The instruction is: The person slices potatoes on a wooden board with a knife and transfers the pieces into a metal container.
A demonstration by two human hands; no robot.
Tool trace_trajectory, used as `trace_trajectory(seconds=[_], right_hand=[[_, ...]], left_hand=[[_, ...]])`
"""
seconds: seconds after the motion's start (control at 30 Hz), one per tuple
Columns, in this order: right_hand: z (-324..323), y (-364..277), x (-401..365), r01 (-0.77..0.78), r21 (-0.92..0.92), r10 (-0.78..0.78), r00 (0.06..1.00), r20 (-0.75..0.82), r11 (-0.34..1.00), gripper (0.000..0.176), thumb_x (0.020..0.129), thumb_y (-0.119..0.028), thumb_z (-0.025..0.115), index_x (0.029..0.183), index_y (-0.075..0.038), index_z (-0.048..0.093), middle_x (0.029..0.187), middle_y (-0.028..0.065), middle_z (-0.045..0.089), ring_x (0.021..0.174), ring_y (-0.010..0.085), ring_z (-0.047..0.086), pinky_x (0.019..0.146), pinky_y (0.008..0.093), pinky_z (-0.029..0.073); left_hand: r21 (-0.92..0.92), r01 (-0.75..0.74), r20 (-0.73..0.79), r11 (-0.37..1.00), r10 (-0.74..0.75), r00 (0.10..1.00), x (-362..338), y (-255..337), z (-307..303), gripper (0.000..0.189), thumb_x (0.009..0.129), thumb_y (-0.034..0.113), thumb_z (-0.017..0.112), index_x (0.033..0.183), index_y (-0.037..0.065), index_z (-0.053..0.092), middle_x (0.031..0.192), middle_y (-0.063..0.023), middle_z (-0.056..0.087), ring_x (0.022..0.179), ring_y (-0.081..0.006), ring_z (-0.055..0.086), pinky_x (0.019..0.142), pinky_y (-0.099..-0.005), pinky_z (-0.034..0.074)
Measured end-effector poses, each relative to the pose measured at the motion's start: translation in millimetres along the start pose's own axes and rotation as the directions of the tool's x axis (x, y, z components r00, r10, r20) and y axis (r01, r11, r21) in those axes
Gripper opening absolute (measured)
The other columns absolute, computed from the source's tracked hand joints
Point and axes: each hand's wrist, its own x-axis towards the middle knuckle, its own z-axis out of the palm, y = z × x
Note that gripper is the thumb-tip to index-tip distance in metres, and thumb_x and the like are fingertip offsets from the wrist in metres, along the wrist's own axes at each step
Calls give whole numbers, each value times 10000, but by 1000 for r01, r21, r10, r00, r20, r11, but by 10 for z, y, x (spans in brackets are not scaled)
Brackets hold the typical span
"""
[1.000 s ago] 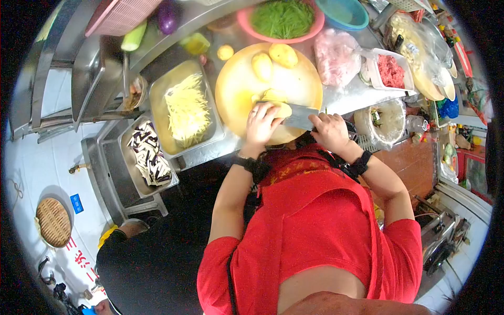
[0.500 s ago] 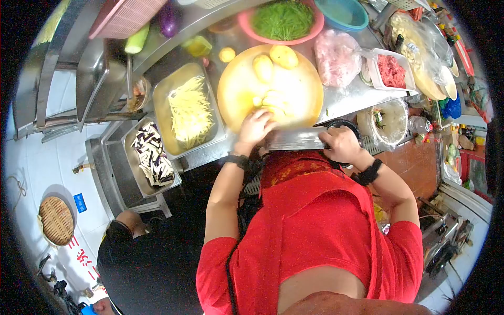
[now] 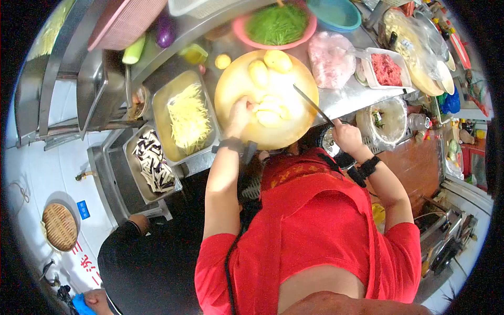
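My right hand (image 3: pixel 347 138) grips a kitchen knife (image 3: pixel 313 105) by its handle, the blade seen nearly edge-on over the right side of the round cutting board (image 3: pixel 303 123). At the board's left side, my left hand (image 3: pixel 240 114) has its fingers closed at the edge of pale potato slices (image 3: pixel 270 113); bright glare blurs what lies between the fingertips. Two whole peeled potatoes, a nearer one (image 3: pixel 258 73) and a farther one (image 3: pixel 278 61), rest on the board above the slices. A smaller yellow piece (image 3: pixel 222 61) sits just off the board.
Left of the board stand a metal tray of potato shreds (image 3: pixel 189 118) and a tray of eggplant strips (image 3: pixel 154 160). Behind are a pink basin of green shreds (image 3: pixel 275 26), a bag of pink meat (image 3: pixel 331 60) and minced meat (image 3: pixel 387 71). A person in black (image 3: pixel 152 262) is close on my left.
The knife has moved from lying flat along the board's near edge to an edge-on angle over its right side. My left hand has shifted up and left, and the slices are spread differently.
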Motion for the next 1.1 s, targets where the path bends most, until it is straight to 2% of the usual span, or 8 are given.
trace_trajectory(seconds=[0.03, 0.17, 0.33, 0.67, 0.87, 0.97, 1.03, 1.1], right_hand=[[17, -14, 0, -3, -7, 3, 1000, 5, 1000, 198, 832, -213, 471, 909, -34, 509, 610, 179, 603, 558, 341, 611, 495, 451, 478], [-19, -96, -9, -37, 10, 37, 999, 17, 999, 203, 831, -205, 462, 924, -31, 510, 615, 177, 607, 568, 334, 616, 506, 453, 482], [-26, -90, 10, -58, 20, 57, 997, 56, 998, 210, 829, -201, 451, 923, -23, 514, 626, 185, 610, 579, 339, 618, 517, 465, 481], [-25, -116, 17, -63, 31, 61, 996, 66, 998, 208, 826, -198, 456, 905, -15, 514, 616, 183, 607, 571, 342, 614, 517, 464, 481], [-26, -113, 19, -56, 43, 54, 998, 38, 997, 201, 824, -203, 464, 885, -18, 511, 604, 184, 601, 562, 342, 612, 514, 462, 482], [-63, -121, 22, -62, 52, 59, 996, 63, 997, 203, 824, -213, 468, 878, -21, 510, 623, 186, 607, 583, 343, 617, 532, 464, 487], [-100, -105, 63, -52, 53, 49, 997, 56, 997, 206, 826, -220, 469, 876, -24, 509, 635, 186, 611, 597, 344, 620, 543, 465, 488], [-163, -107, 115, -42, 54, 39, 998, 59, 998, 209, 828, -226, 470, 875, -26, 509, 648, 187, 615, 612, 344, 623, 553, 467, 490]], left_hand=[[-227, 19, -14, 974, -23, 1000, 22, -33, 19, 140, 783, -4, 589, 915, 35, 563, 828, -100, 604, 812, -238, 602, 771, -303, 482], [-503, -91, -96, 859, 49, 994, -35, 202, 77, 120, 782, -34, 593, 882, 29, 568, 869, -92, 595, 791, -188, 586, 752, -258, 473], [14, -574, -116, 819, 572, 812, -104, 285, 138, 84, 756, 15, 622, 824, 39, 580, 957, -98, 598, 903, -277, 574, 831, -346, 459], [131, -511, -99, 850, 524, 846, -126, 479, 183, 210, 693, 98, 689, 896, 105, 635, 1047, -74, 565, 1047, -285, 499, 929, -387, 395], [340, -503, 130, 795, 490, 862, -123, 645, 331, 222, 676, 182, 714, 874, 108, 647, 1066, -65, 555, 1086, -275, 466, 952, -412, 357], [177, -509, 17, 843, 514, 857, -102, 512, 370, 191, 680, 171, 722, 827, 79, 641, 1033, -82, 568, 1039, -280, 500, 925, -391, 385], [-8, -330, -207, 944, 322, 924, -64, 291, 424, 175, 685, 151, 726, 793, 52, 629, 991, -110, 583, 974, -291, 537, 886, -372, 414], [-117, -290, -214, 950, 261, 941, -60, 91, 399, 166, 650, 133, 742, 750, 57, 634, 1002, -112, 588, 963, -294, 533, 861, -385, 415]])
